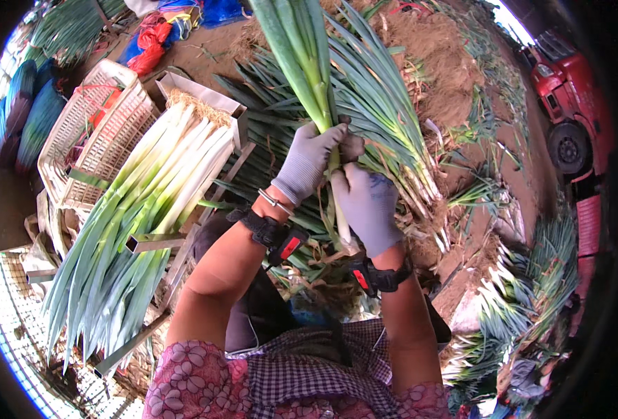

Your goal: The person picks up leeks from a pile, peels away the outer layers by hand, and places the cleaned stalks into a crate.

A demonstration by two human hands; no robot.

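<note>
A long green onion (pixel 316 84) stands upright between my gloved hands, its broad green leaves pointing away from me and its white root end (pixel 342 227) toward my lap. My left hand (pixel 309 162) is closed around the stalk where the leaves begin to fan out. Just below and to the right, my right hand (pixel 370 209) is closed against the paler part of the stem; its fingertips are partly hidden. Beyond my hands lies a heap of untrimmed green onions (pixel 386 105), with dry leaves and soil on their lower ends.
At left, cleaned green onions (pixel 148 181) lie on a metal frame (pixel 157 242), roots against a metal end plate (pixel 238 124). A cream plastic crate (pixel 103 105) stands beside them. Red cord (pixel 148 49) lies farther back. More green onions (pixel 511 293) and a red vehicle (pixel 574 105) are at right.
</note>
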